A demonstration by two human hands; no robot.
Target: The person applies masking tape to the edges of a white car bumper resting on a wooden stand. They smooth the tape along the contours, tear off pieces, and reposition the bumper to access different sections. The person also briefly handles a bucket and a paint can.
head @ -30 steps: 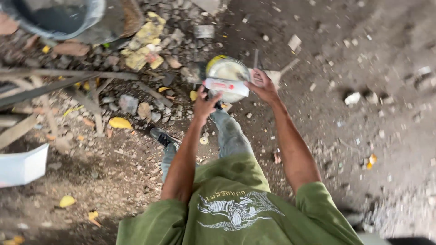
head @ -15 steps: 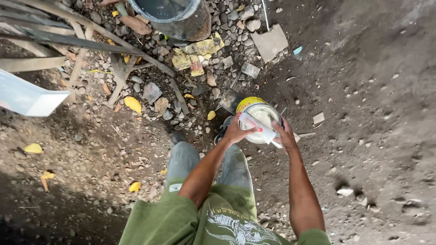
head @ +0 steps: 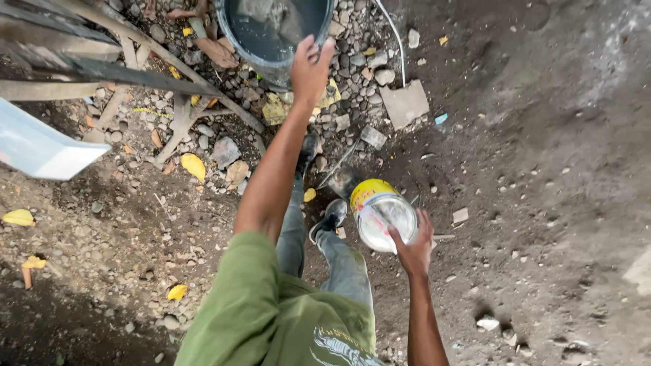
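Note:
My right hand [head: 412,247] grips the rim of a small yellow-sided can [head: 381,213] with white liquid inside, held low in front of my legs. My left hand [head: 310,68] is stretched out forward with fingers spread, over the near rim of a large dark bucket [head: 271,30] that stands on the rubble at the top. The left hand holds nothing. My legs in grey trousers and dark shoes [head: 332,215] stand on the dirt below the can.
Stones, yellow leaves and scrap litter the ground around the bucket. Wooden slats [head: 115,68] lie at the upper left, with a white trough-like piece [head: 41,146] at the left edge. A flat grey slab [head: 405,103] and a thin cable lie right of the bucket. Bare dirt spreads to the right.
My left hand has let go of the can and reached forward to the bucket's rim. The can is now held by the right hand alone, and the bucket has come closer.

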